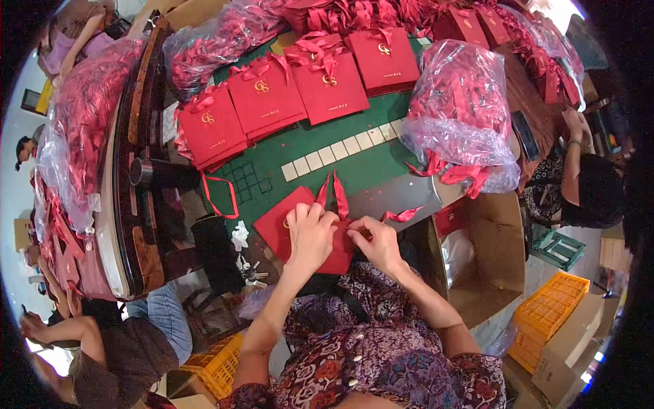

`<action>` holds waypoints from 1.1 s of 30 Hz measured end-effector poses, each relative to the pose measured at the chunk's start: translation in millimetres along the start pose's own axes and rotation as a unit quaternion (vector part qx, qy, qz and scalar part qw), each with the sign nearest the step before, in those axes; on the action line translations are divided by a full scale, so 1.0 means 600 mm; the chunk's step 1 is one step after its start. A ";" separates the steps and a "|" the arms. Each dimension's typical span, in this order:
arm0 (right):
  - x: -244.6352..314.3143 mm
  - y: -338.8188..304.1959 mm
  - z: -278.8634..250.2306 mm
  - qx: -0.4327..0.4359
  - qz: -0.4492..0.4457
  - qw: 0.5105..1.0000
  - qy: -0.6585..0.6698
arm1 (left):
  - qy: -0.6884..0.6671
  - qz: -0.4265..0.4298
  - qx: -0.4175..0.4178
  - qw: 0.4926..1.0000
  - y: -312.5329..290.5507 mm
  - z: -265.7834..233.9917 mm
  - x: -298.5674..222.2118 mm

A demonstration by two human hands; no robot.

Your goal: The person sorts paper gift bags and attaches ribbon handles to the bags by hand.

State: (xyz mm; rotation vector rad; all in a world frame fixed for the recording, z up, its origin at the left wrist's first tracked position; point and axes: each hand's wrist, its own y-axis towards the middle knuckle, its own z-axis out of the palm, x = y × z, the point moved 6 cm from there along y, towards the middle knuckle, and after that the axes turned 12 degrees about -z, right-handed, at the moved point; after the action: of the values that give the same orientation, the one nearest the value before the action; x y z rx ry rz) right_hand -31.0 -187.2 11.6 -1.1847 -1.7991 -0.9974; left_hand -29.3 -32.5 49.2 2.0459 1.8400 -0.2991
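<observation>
While hands (311, 240) hold one bag (274, 221), others (340, 97) show lettering (261, 86).

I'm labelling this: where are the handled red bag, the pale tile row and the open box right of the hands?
Handled red bag (276, 226): head view, left side.
Pale tile row (339, 150): head view, a central tile.
Open box (501, 249): head view, inner wall.

Even, fairly bright light falls on the green tabletop (371, 167), with dimmer shade below it. Glare speckles the clear plastic bag (463, 95), and a white patch (560, 9) burns out at upper right. The left hand (311, 235) and right hand (377, 244) look reasonably sharp; fisheye distortion (plus black vignetting) bends and softens the outer surroundings.
</observation>
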 end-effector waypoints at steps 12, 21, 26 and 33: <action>0.022 0.014 0.013 0.016 0.029 0.998 -0.047 | -0.043 -0.075 0.045 0.995 -0.012 -0.006 -0.008; 0.040 0.025 0.017 0.012 0.028 1.000 0.002 | -0.056 -0.121 0.037 0.990 -0.021 -0.018 -0.008; 0.041 0.020 0.017 0.023 -0.026 0.997 -0.070 | -0.083 -0.116 0.058 0.988 -0.020 -0.014 -0.005; 0.022 0.024 -0.007 0.088 -0.088 0.992 -0.032 | -0.162 -0.129 0.112 0.972 -0.020 -0.016 0.017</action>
State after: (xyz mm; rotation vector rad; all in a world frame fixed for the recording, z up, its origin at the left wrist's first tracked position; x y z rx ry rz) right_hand -20.9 -182.1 28.1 -0.9732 -2.0255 -0.8842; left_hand -40.7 -18.3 52.1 1.7560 1.9284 -0.8936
